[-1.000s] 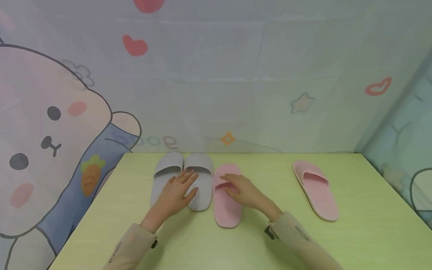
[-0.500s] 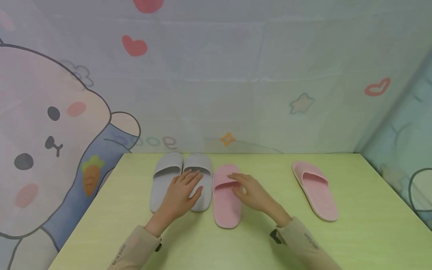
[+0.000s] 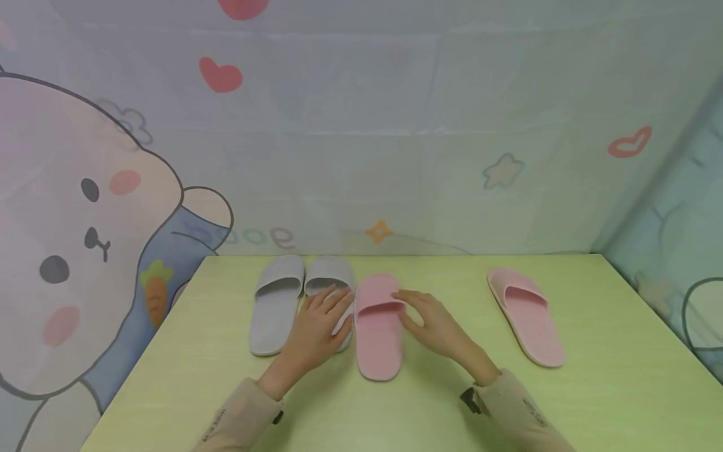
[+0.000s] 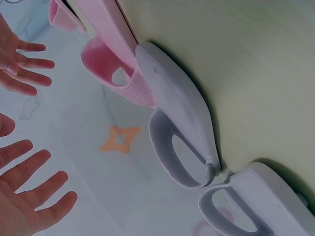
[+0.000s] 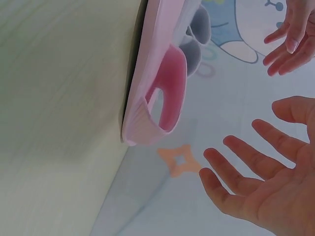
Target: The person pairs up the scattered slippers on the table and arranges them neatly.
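My left hand [image 3: 316, 329] hovers over the right-hand grey slipper [image 3: 330, 269] and hides part of its footbed. Its fingers [image 4: 34, 169] are spread and apart from the slippers in the left wrist view. The other grey slipper [image 3: 273, 323] lies alongside, toes to the back of the table. Just right of the grey pair lies a pink slipper [image 3: 380, 348], parallel to them. By its strap's right edge is my right hand [image 3: 433, 323], fingers extended, holding nothing; in the right wrist view it stays clear of that slipper [image 5: 152, 110].
A second pink slipper [image 3: 533, 326] lies alone on the right side, angled with its toe toward the back left. The light green table [image 3: 621, 376] meets a printed cloth backdrop [image 3: 418, 157] at its back edge.
Both hands have drifted to the right. The right hand has moved off the near pink slipper toward its right edge, and the left grey slipper is now uncovered. The slippers stay in place.
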Available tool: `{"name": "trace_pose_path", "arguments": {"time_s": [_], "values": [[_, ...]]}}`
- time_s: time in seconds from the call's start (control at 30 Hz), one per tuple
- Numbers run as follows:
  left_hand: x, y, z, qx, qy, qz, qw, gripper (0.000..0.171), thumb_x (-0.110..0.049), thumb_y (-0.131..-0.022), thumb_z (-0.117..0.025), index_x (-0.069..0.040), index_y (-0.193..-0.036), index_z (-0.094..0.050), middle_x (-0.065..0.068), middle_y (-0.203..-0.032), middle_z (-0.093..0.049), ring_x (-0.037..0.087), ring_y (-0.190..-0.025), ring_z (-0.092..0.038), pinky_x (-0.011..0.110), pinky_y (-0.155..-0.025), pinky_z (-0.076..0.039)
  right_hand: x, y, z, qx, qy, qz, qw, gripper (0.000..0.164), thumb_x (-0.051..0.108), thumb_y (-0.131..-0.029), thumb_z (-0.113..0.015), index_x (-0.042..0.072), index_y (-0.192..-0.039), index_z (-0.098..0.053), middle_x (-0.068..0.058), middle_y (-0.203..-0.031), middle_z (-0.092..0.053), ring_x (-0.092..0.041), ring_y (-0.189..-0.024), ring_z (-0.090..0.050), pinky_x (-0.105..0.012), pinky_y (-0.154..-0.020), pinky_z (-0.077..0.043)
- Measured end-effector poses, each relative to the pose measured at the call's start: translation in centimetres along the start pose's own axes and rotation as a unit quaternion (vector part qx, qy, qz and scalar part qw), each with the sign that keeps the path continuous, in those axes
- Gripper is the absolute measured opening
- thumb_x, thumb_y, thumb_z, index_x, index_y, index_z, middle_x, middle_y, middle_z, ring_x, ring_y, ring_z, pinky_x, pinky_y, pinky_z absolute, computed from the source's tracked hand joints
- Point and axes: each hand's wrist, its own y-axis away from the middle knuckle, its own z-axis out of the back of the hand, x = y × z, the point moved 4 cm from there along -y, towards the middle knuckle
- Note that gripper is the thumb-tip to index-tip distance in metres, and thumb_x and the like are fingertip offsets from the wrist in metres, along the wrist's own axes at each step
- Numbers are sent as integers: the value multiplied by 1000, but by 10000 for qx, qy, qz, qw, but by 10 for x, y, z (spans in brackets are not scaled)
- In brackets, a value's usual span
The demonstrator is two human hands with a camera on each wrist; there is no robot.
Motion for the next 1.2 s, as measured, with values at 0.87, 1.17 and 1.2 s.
{"name": "trace_pose_path", "arguments": {"time_s": [0.87, 1.17, 1.2], "values": [[-25, -4, -17, 1045, 133, 178, 9943, 42, -26, -87, -52, -10, -125, -50, 9, -129, -52, 34, -117, -48, 49, -90, -42, -22, 22, 14, -295, 297, -100, 9991, 35, 15, -86, -57, 7, -120, -54, -15, -123, -54, -33, -113, -50, -49, -92, -41], [-32, -5, -19, 1435, 369, 317, 9884, 45, -28, -89, -49, -10, -130, -45, 10, -134, -46, 35, -122, -42, 52, -91, -39, -31, 32, 19, -295, 357, -111, 9989, 34, 13, -86, -57, 6, -119, -55, -19, -122, -54, -36, -112, -50, -51, -90, -42], [-32, -4, -19, 1455, 342, 309, 9883, 46, -28, -88, -50, -10, -130, -45, 10, -134, -46, 35, -122, -42, 52, -91, -39, -31, 34, 19, -297, 358, -121, 9988, 34, 13, -86, -57, 6, -119, -55, -19, -122, -54, -36, -112, -50, -51, -90, -42]]}}
